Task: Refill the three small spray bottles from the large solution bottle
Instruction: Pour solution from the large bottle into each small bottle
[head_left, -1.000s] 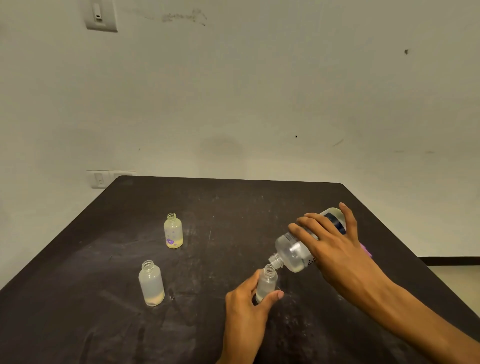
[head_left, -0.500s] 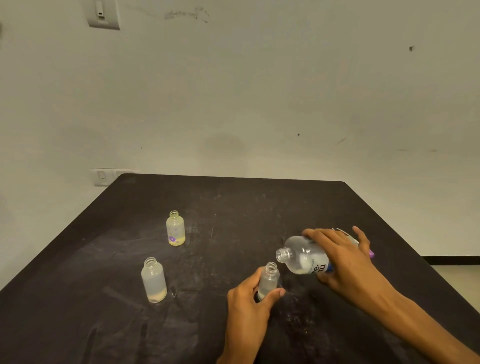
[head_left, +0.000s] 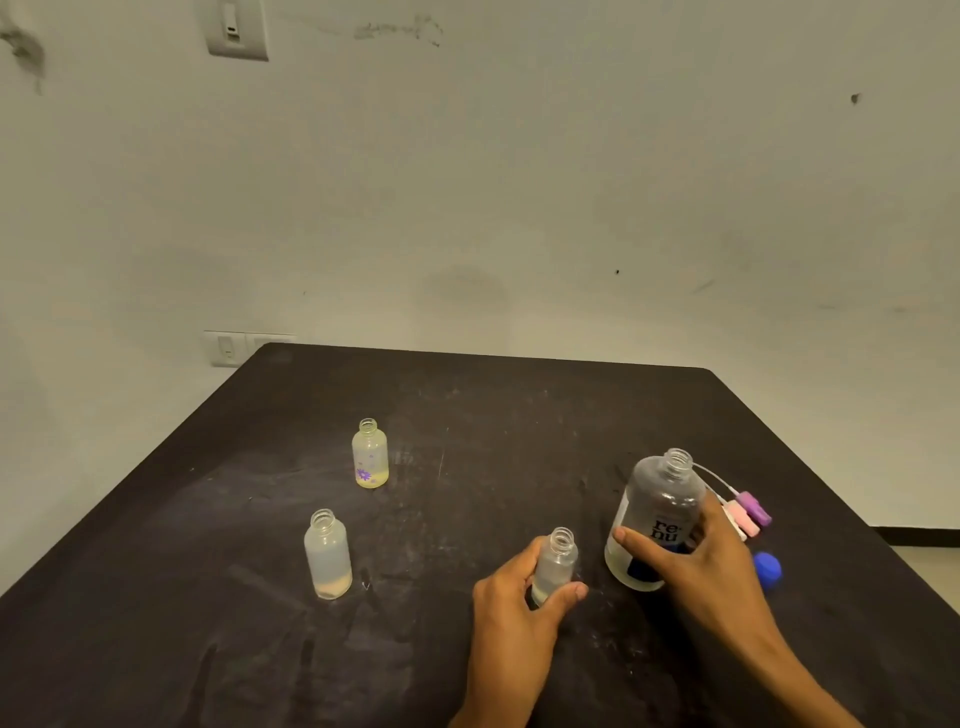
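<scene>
The right hand (head_left: 698, 564) grasped the large solution bottle (head_left: 657, 519) — upright, uncapped, on the table (head_left: 493, 415). The left hand (head_left: 519, 608) gripped a small bottle (head_left: 556, 564) just beside it.

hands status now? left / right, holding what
Left hand: closed around the small clear bottle, which stands on the table.
Right hand: closed around the large solution bottle, upright, cap off.
</scene>
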